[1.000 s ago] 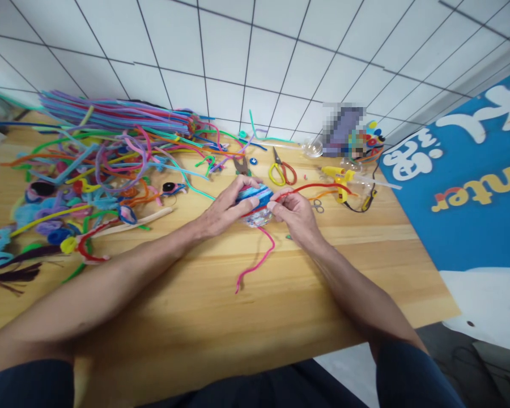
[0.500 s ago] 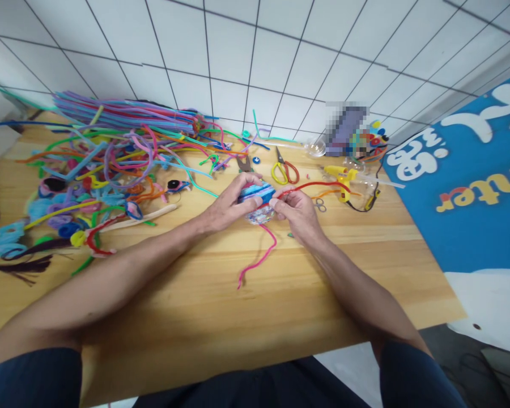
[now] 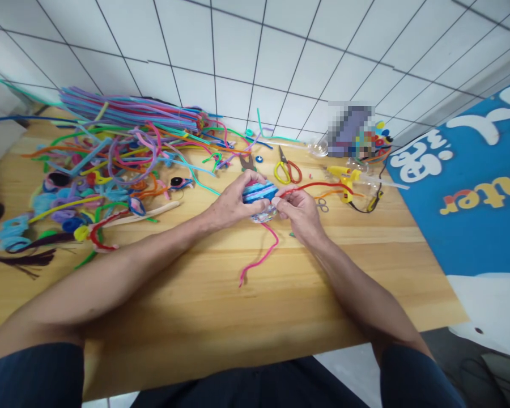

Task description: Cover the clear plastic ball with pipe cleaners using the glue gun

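Head view — striped bundle [image 3: 260, 191] — "nter" sign [image 3: 493, 238]

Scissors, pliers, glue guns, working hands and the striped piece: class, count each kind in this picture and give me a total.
Left hand and right hand: 2
Striped piece: 1
Large scissors and small scissors: 2
Pliers, partly hidden: 1
Glue gun: 1
Total: 7

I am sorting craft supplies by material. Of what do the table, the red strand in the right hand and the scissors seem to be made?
Table: smooth, pale wood or wood-look laminate, by its grain.
Red strand: probably fuzzy fibre, matt; its bend suggests wire inside, though hidden.
Scissors: probably metal blades, dark grey; bright handles look plastic-coated.
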Demonstrator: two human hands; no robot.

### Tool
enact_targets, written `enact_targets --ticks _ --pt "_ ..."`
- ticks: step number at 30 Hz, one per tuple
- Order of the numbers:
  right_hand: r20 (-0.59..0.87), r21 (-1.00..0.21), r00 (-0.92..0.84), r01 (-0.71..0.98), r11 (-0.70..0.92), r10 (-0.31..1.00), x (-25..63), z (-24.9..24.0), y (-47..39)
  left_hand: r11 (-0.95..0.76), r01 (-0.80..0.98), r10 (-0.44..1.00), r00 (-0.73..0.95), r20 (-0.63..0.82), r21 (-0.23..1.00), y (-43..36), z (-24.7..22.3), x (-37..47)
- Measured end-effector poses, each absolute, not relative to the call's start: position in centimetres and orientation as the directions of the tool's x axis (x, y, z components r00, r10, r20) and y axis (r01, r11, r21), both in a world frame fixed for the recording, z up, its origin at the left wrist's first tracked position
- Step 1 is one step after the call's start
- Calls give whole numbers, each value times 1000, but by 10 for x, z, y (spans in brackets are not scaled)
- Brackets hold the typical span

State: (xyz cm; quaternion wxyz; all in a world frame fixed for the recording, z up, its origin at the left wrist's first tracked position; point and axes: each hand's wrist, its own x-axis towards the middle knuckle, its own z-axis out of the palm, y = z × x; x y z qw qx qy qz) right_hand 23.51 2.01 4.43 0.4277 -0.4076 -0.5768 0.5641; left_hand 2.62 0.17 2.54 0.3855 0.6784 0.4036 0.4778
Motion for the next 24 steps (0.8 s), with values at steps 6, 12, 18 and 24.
enact_targets --ticks 6,12,18,24 --pt "11 -999 -278 -47 -2 960 235 45 24 -365 55 916 197 348 929 5 20 24" --pt "-5 -996 -272 -86 -30 962 235 46 26 -343 104 912 -200 357 934 19 16 11" --pt "-36 -993 -237 -101 -61 971 237 47 28 -345 252 895 -201 397 904 16 20 6" --pt "-69 -988 -251 -118 -101 966 242 47 38 -508 149 857 185 481 848 13 12 6"
